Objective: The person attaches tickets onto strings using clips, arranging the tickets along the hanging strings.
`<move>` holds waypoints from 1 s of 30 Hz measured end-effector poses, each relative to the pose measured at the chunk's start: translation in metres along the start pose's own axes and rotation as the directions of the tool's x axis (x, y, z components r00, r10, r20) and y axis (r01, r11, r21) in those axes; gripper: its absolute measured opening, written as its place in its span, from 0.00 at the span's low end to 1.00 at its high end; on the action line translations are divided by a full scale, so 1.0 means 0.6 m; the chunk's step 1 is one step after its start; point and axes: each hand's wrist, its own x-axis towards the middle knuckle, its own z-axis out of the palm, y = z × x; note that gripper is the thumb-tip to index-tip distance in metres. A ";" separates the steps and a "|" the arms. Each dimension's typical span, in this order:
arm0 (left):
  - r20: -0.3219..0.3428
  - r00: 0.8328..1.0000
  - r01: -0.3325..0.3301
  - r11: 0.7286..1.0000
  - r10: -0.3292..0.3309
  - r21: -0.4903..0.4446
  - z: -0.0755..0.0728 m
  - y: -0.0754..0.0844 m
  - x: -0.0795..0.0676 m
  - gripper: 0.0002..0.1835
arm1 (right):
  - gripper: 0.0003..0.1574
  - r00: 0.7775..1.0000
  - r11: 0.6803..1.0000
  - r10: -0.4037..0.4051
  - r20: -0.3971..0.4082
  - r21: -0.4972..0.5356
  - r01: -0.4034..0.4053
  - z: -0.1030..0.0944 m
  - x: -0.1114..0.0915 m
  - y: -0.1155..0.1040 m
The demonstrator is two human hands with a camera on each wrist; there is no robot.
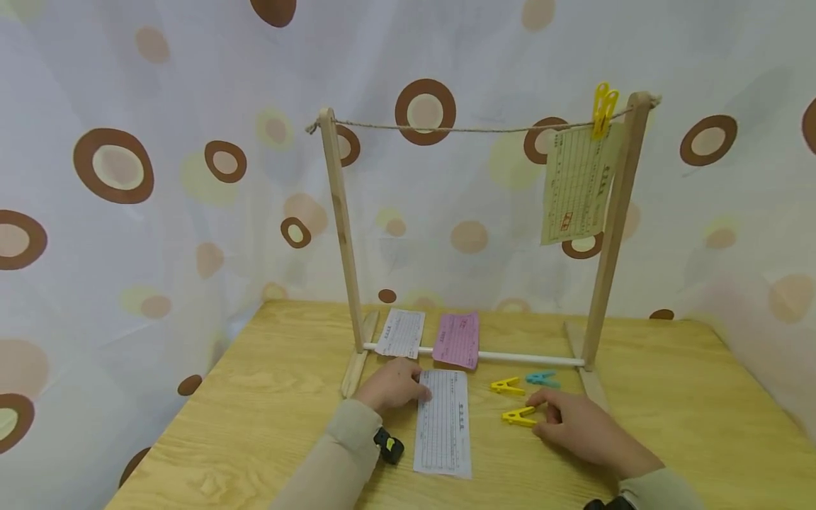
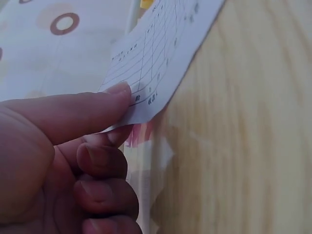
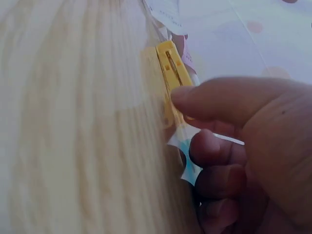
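My left hand pinches the top left corner of a white printed slip between thumb and forefinger. In the left wrist view the slip's held end bends up off the wood. The thumb and forefinger of my right hand pinch one end of a yellow clothespin, low over the table. Close by lie a second yellow clothespin and a blue clothespin. Up on the rope, a yellow clothespin holds a pale yellow slip beside the right post.
A wooden frame with a left post and right post stands on the wooden table. Another white slip and a pink slip lie across its white bottom rod. A patterned curtain hangs behind.
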 end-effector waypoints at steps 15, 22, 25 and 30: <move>0.005 1.000 -0.003 1.000 0.003 -0.031 -0.017 0.005 -0.005 0.15 | 0.18 1.000 0.990 0.011 -0.008 0.142 -0.009 -0.009 0.002 -0.006; 0.010 1.000 0.006 1.000 -0.006 -0.029 -0.021 0.011 -0.005 0.15 | 0.16 1.000 0.987 0.010 -0.023 0.161 -0.006 -0.010 0.002 -0.006; 0.011 1.000 0.007 1.000 -0.006 -0.029 -0.022 0.012 -0.005 0.15 | 0.16 1.000 0.987 0.015 -0.025 0.163 -0.011 -0.011 0.002 -0.007; -0.001 1.000 -0.027 0.999 0.027 -0.044 -0.025 0.018 -0.009 0.15 | 0.17 0.998 0.989 0.033 -0.059 0.149 -0.024 -0.016 0.000 -0.016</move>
